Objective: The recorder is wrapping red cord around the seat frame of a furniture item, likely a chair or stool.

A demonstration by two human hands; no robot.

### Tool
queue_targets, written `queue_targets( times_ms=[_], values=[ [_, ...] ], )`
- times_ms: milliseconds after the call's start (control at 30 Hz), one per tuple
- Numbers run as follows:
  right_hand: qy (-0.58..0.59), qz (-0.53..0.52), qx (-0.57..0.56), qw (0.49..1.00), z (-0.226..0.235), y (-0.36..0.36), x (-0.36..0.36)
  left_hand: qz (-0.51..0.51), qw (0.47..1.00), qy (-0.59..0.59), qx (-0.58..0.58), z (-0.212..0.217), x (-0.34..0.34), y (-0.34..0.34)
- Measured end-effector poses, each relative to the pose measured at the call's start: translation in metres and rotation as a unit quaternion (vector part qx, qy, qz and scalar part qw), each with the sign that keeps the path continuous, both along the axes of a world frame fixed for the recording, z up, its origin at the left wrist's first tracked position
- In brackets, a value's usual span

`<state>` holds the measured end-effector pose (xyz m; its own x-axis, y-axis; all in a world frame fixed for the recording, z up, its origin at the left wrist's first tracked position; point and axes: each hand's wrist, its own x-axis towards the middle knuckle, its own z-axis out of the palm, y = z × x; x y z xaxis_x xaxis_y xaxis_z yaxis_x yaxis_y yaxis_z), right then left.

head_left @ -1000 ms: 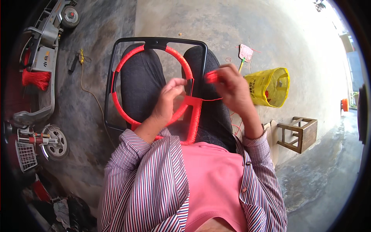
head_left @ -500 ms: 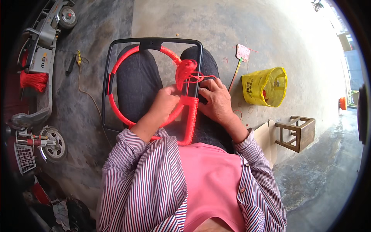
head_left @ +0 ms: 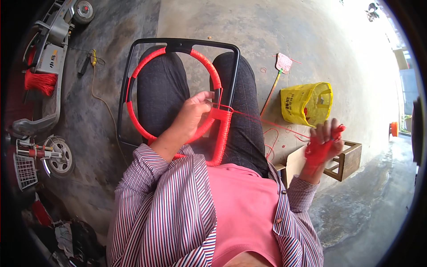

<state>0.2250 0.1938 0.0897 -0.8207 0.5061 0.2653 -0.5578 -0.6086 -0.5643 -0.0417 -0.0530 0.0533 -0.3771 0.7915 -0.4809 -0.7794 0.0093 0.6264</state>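
A black rectangular frame (head_left: 180, 46) with an inner ring (head_left: 209, 64) lies across my thighs. Red cord is wound tightly round much of the ring and along the frame's lower right side (head_left: 221, 142); black stretches stay bare. My left hand (head_left: 192, 116) is closed in a pinch at the ring's right side, where the cord loops over; its fingertips partly hide the spot. Out to the right, my right hand (head_left: 324, 144), blurred by motion, grips a bundle of red cord (head_left: 316, 152). A taut strand (head_left: 271, 121) runs between this bundle and the frame.
A yellow bag-like bin (head_left: 296, 104) stands to the right, beside a fly swatter (head_left: 283, 63). Past my right forearm are a wooden stool (head_left: 351, 161) and cardboard (head_left: 299, 162). A scooter (head_left: 51, 66) with hanging red strands (head_left: 41, 83) and a cable (head_left: 100, 98) lie leftward.
My right hand has swung from the frame out to the right, taking the cord bundle with it and drawing the strand tight. My left hand stays by the ring.
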Motion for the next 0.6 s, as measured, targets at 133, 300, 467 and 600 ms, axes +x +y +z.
queue_targets(
  times_ms=[133,300,467,600],
  values=[
    [-0.176,-0.161,-0.067,0.969,-0.01,0.001,-0.002,-0.008,0.999,-0.008,0.032,-0.004,-0.002,-0.003],
    [-0.323,-0.039,0.046,0.944,-0.028,-0.073,-0.084,-0.051,0.996,0.079,0.004,0.001,0.006,-0.005],
    [-0.397,0.016,0.268,0.877,-0.031,-0.108,-0.116,-0.066,0.989,0.125,-0.036,-0.007,0.006,-0.009],
    [-0.38,0.04,0.155,0.911,-0.024,-0.095,-0.111,-0.075,0.992,0.091,-0.041,-0.013,0.004,-0.009]
  ],
)
